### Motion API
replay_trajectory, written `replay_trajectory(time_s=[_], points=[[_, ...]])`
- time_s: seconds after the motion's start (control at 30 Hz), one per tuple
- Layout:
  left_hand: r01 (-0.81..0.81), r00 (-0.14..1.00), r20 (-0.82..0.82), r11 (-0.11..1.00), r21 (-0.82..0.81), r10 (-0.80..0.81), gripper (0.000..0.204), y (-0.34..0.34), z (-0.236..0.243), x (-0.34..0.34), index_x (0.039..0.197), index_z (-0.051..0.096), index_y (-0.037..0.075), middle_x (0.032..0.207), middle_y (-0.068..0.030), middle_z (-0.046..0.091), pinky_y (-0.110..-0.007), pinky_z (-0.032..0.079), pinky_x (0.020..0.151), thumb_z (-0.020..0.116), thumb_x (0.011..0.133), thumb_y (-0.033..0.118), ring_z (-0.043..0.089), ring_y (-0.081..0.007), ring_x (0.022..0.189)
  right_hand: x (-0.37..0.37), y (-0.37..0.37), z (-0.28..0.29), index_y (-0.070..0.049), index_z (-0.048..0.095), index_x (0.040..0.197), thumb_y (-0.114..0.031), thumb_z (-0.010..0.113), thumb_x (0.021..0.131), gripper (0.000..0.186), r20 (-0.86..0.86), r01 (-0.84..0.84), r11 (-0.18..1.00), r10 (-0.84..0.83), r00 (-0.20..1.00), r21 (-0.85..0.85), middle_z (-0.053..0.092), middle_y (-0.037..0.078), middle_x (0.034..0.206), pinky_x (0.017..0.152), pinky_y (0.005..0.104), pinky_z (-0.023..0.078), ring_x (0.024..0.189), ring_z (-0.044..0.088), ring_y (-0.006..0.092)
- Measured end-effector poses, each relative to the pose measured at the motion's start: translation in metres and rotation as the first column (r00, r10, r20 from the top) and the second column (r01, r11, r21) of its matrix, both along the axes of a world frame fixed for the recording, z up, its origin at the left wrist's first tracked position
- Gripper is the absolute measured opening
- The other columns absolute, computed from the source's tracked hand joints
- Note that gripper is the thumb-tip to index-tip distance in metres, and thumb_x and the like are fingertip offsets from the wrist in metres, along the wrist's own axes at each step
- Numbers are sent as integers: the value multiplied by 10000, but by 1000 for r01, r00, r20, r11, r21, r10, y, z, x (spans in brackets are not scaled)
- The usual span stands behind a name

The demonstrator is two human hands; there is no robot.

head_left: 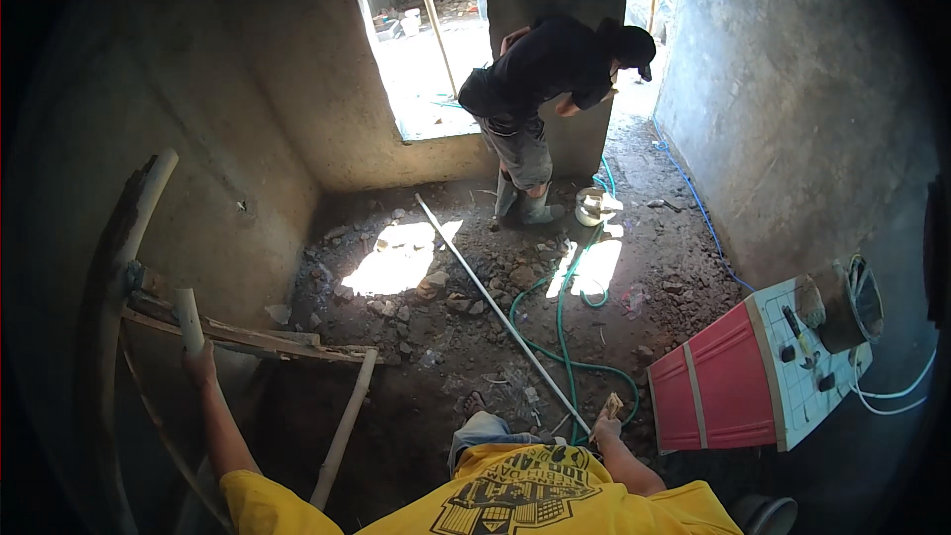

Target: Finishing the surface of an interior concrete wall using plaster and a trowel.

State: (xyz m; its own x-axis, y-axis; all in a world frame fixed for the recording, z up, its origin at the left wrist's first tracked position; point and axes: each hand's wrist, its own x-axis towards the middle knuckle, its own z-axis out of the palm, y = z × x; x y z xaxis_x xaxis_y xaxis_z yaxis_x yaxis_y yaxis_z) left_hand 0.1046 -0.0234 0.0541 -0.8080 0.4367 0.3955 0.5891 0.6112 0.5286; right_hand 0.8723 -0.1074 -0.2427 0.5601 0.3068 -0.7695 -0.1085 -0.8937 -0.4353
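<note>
My left hand (201, 365) is wrapped around a pale upright pole (187, 317) of a rough wooden frame (267, 342) on the left. My right hand (605, 426) holds a small tan block (613, 404) close to the near end of a long grey pipe (495, 305) that lies slanted across the rubble floor. My yellow shirt fills the lower edge, and my foot (475, 403) shows just above it.
Another person in black (555, 69) bends over by the bright doorway at the back. A green hose (558, 322) loops over the floor. A red stool (723, 381) with a white tiled top holds tools and a bucket (852, 305). Concrete walls close in on both sides.
</note>
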Motion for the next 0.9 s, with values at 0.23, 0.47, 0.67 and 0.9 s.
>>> replay_trajectory(time_s=[0.23,0.47,0.67,0.9], points=[[-16,1000,-22,1000,-9,16,489,3,2,8,1040,534,-52,976,-186,598,-382,455,758,672,704,276,597,-302,895,3,-2,-14,47,457,1164,-357,454,873,498,7,2,1000,-2,1000,3,541,206,1080,764,383,428,967,540,326],[20,1000,24,1000,0,-20,481,4,9,19,1046,535,-45,975,-179,598,-382,456,757,665,699,261,598,-300,886,5,-5,-25,55,474,1140,-379,397,899,504,49,-26,999,27,998,-23,538,220,1075,749,403,435,967,539,331],[-16,1000,10,1000,-7,16,476,0,5,9,1034,540,-45,973,-183,598,-387,456,752,664,696,267,599,-302,880,1,1,-3,25,412,1217,-393,437,880,538,11,-38,995,39,999,-87,515,196,1128,761,386,432,991,527,319],[-19,1000,3,998,-55,19,474,4,3,8,1031,540,-43,971,-179,599,-394,458,754,670,701,272,600,-299,883,4,-4,-12,50,433,1182,-398,450,871,546,8,-38,999,38,999,-28,527,205,1102,763,396,423,984,529,324]])
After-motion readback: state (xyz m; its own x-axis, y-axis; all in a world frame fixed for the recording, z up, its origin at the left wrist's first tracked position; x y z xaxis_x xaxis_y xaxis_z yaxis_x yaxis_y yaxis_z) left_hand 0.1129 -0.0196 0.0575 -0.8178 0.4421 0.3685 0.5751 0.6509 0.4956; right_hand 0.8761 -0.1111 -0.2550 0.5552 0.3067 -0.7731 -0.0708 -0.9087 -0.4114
